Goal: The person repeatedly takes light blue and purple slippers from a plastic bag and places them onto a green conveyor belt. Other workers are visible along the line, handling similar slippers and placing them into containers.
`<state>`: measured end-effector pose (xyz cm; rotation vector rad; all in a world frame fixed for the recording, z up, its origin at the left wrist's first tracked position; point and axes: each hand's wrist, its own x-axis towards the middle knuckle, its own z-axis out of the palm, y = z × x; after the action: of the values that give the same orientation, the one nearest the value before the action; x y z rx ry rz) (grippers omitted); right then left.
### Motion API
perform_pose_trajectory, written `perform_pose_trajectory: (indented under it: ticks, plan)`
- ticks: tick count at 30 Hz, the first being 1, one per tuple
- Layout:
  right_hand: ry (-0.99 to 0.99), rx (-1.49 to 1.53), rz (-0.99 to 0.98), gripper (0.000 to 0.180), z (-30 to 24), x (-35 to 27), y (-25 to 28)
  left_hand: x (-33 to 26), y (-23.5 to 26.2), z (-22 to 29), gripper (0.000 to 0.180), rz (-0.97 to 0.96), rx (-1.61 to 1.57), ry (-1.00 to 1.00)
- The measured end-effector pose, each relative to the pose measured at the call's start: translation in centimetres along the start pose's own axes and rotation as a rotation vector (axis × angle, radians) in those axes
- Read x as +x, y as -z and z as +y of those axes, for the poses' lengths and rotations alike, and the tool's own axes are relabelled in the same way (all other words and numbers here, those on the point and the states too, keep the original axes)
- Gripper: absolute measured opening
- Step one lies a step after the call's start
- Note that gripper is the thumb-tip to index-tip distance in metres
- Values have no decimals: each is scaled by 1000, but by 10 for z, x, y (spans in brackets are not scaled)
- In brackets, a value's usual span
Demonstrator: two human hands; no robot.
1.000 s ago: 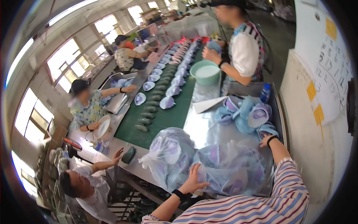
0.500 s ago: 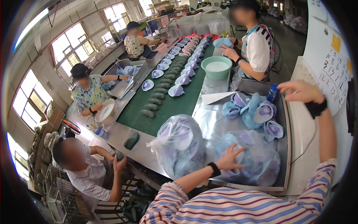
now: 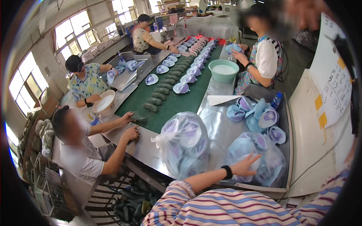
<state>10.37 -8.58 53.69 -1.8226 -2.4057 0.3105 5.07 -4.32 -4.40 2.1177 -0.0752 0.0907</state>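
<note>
My left hand [image 3: 245,165] lies flat with spread fingers on a clear plastic bag [image 3: 269,160] stuffed with blue and purple shoe pieces, at the near right of the steel table [image 3: 220,130]. A second, knotted bag of the same pieces [image 3: 183,148] stands just left of it, untouched. My right arm is lifted along the picture's right edge, with a black wristband [image 3: 341,45]. My right hand [image 3: 307,11] is a blur at the top, and its fingers cannot be made out. Loose blue shoe pieces [image 3: 260,115] lie beyond the bags.
A green conveyor belt [image 3: 169,105] carries rows of shoe pieces away from me. Three co-workers sit along its left side and one on the right beside a teal basin [image 3: 223,69]. A white sheet [image 3: 222,99], a blue bottle [image 3: 276,100] and a white panel with yellow notes [image 3: 332,94] are close by.
My right hand left the loose pieces on the table and rose to the upper right. My left hand shifted from the left bag to the right bag.
</note>
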Motion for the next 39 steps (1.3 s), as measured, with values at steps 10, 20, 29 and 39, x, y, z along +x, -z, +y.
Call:
perform_pose_trajectory:
  ticks: [10,20,29,39]
  plan:
    - [339,54,-238,61,100,272,-326,-218,177,-13,59,1332,756,453]
    - [298,41,32,12,114,253,-583,-255,98,-106,49,1101,312,706]
    - [161,188,-45,30,275,160,-495,-238,69,-48,17,1200,74,536]
    - [81,139,-535,24,310,129,-518,-215,140,-38,50,1086,213,571]
